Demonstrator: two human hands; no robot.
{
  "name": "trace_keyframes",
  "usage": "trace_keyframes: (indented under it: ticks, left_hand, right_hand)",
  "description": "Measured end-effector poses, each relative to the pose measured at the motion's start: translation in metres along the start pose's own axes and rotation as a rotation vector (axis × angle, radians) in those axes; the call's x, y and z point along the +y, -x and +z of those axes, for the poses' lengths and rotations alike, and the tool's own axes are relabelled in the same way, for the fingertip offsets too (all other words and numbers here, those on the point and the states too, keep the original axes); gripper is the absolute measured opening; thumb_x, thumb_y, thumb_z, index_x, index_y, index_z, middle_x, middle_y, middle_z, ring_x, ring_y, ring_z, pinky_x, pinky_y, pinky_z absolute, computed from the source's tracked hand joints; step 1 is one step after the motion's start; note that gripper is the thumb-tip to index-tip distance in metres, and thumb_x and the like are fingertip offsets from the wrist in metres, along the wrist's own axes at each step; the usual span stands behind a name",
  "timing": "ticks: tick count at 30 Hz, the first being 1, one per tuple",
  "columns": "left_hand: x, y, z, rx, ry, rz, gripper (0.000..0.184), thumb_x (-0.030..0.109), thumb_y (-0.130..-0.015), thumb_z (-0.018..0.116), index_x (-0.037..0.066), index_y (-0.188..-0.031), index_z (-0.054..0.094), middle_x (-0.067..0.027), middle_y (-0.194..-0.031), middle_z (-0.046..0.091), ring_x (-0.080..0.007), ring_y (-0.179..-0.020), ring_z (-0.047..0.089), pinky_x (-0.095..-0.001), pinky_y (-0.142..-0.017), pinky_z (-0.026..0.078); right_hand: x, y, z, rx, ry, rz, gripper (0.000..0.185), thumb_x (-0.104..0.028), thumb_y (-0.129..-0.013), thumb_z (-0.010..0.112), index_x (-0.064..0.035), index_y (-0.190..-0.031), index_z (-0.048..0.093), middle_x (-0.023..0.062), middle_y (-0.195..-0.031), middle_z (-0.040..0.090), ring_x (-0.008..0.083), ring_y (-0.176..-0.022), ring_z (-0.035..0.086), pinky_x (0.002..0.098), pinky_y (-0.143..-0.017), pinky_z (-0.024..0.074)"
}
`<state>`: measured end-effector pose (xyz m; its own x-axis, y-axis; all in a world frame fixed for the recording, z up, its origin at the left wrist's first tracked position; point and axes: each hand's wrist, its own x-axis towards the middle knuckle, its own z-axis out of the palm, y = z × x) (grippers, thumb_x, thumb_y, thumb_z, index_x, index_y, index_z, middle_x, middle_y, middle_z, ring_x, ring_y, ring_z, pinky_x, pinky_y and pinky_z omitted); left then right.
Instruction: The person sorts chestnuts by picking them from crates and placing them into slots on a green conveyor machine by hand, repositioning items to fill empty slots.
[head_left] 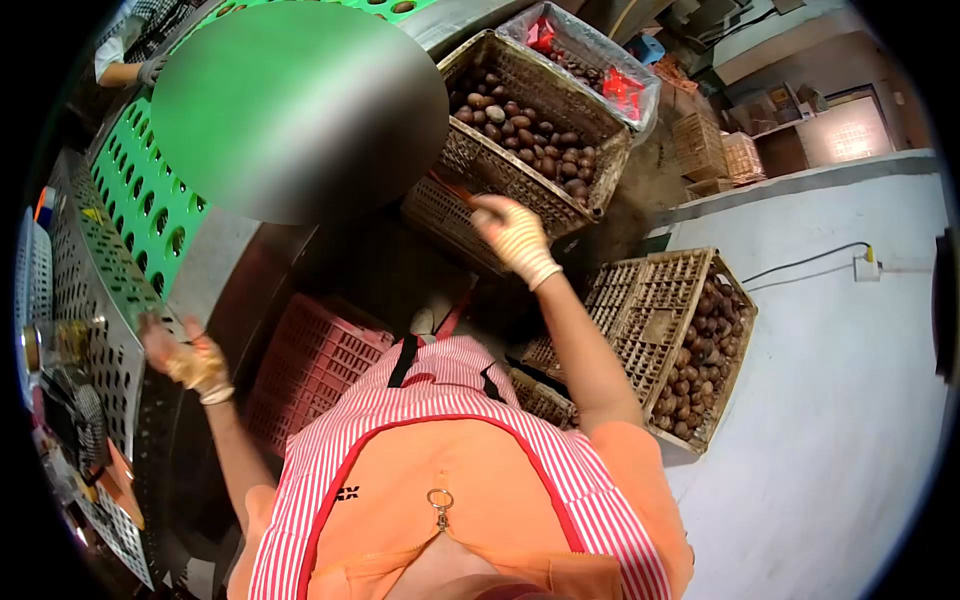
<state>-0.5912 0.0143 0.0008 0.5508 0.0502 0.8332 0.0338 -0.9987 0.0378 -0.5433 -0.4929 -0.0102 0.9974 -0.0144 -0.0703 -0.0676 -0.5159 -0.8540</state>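
My left hand (188, 362), in a pale yellow glove with bare fingertips, is beside the green panel with round holes (135, 190). Its fingers are spread, somewhat blurred, and nothing shows in them. My right hand (513, 238), in a striped glove, is closed round the end of a thin reddish-brown stick-like thing (454, 189). What lies at its far end is hidden behind a grey blurred oval. Just beyond that hand stands a dirty plastic crate (480, 150) holding many dark brown egg-shaped things (535, 135).
A lined crate (640, 105) with red packets stands behind. To the right, a tilted crate (715, 435) of brown round things leans by the white wall (830, 380). A pink crate (315, 370) is near my legs. Another person's gloved hand (152, 70) is at upper left.
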Motion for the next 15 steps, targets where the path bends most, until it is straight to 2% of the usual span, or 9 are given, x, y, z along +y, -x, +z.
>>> trace_keyframes:
  ticks: [1,2,4,5,7,8,11,13,15]
  left_hand:
    - [0.035,-0.008,0.008,0.010,0.203,-0.031,0.052,0.029,-0.092,0.065,-0.004,-0.130,0.051,-0.0200,-0.130,0.055,-0.0352,-0.122,0.050,-0.0459,-0.106,0.037]
    - [0.062,-0.013,0.018,-0.049,0.260,-0.095,0.052,0.023,-0.092,0.065,-0.004,-0.133,0.048,-0.0210,-0.130,0.054,-0.0357,-0.123,0.049,-0.0455,-0.105,0.038]
    - [0.114,-0.016,0.047,-0.251,0.579,-0.283,0.051,0.020,-0.094,0.061,-0.004,-0.136,0.045,-0.0206,-0.132,0.053,-0.0351,-0.125,0.048,-0.0432,-0.107,0.036]
    - [0.128,-0.011,0.070,-0.314,0.567,-0.202,0.051,0.020,-0.094,0.061,-0.004,-0.136,0.045,-0.0195,-0.134,0.053,-0.0332,-0.127,0.047,-0.0407,-0.108,0.035]
    - [0.180,-0.040,0.090,-0.565,0.949,-0.330,0.048,0.027,-0.098,0.051,-0.003,-0.135,0.048,-0.0181,-0.136,0.052,-0.0308,-0.127,0.047,-0.0393,-0.108,0.034]
    - [0.203,-0.052,0.103,-0.642,1.082,-0.375,0.048,0.030,-0.100,0.047,-0.002,-0.135,0.048,-0.0169,-0.134,0.052,-0.0281,-0.125,0.049,-0.0375,-0.107,0.036]
    - [0.269,-0.101,0.137,-0.980,1.478,-0.676,0.055,0.042,-0.100,0.044,0.004,-0.139,0.046,-0.0115,-0.133,0.053,-0.0222,-0.124,0.049,-0.0375,-0.103,0.039]
    - [0.307,-0.129,0.175,-1.134,1.550,-0.693,0.059,0.049,-0.099,0.041,0.007,-0.141,0.045,-0.0099,-0.134,0.053,-0.0196,-0.124,0.048,-0.0394,-0.100,0.041]
    - [0.346,-0.143,0.228,-1.283,1.553,-0.627,0.069,0.061,-0.095,0.042,0.009,-0.141,0.045,-0.0077,-0.138,0.049,-0.0216,-0.128,0.045,-0.0448,-0.102,0.040]
  right_hand:
    - [0.021,-0.022,-0.014,0.074,-0.119,0.079,0.031,-0.015,-0.089,0.064,-0.0053,-0.118,0.064,0.0134,-0.121,0.063,0.0218,-0.105,0.061,0.0319,-0.090,0.0496]
    - [0.064,-0.056,-0.029,0.203,-0.482,0.166,0.031,-0.015,-0.091,0.063,-0.0047,-0.120,0.063,0.0123,-0.123,0.062,0.0200,-0.107,0.059,0.0318,-0.090,0.0493]
    - [0.095,-0.089,-0.058,0.435,-0.715,0.331,0.038,-0.022,-0.092,0.064,-0.0037,-0.125,0.060,0.0121,-0.129,0.059,0.0221,-0.114,0.056,0.0351,-0.094,0.0482]
    - [0.086,-0.099,-0.072,0.533,-0.586,0.407,0.046,-0.031,-0.093,0.065,-0.0033,-0.129,0.058,0.0131,-0.131,0.058,0.0259,-0.120,0.055,0.0385,-0.099,0.0475]
    - [0.072,-0.124,-0.096,0.513,-0.545,0.651,0.058,-0.037,-0.095,0.060,-0.0043,-0.141,0.045,0.0128,-0.146,0.044,0.0294,-0.132,0.044,0.0442,-0.105,0.0441]
    - [0.093,-0.140,-0.103,0.457,-0.534,0.655,0.064,-0.040,-0.095,0.059,-0.0059,-0.146,0.038,0.0129,-0.152,0.034,0.0310,-0.138,0.035,0.0461,-0.108,0.0418]
    - [0.139,-0.188,-0.115,0.402,-0.456,0.732,0.072,-0.052,-0.092,0.055,-0.0063,-0.146,0.038,0.0135,-0.152,0.035,0.0314,-0.137,0.036,0.0470,-0.109,0.0371]
    - [0.173,-0.229,-0.121,0.317,-0.400,0.814,0.074,-0.057,-0.091,0.053,-0.0085,-0.145,0.040,0.0130,-0.151,0.037,0.0308,-0.136,0.038,0.0484,-0.108,0.0360]
    - [0.200,-0.248,-0.117,0.246,-0.447,0.874,0.075,-0.061,-0.090,0.052,-0.0111,-0.145,0.042,0.0123,-0.149,0.039,0.0303,-0.135,0.039,0.0495,-0.107,0.0353]
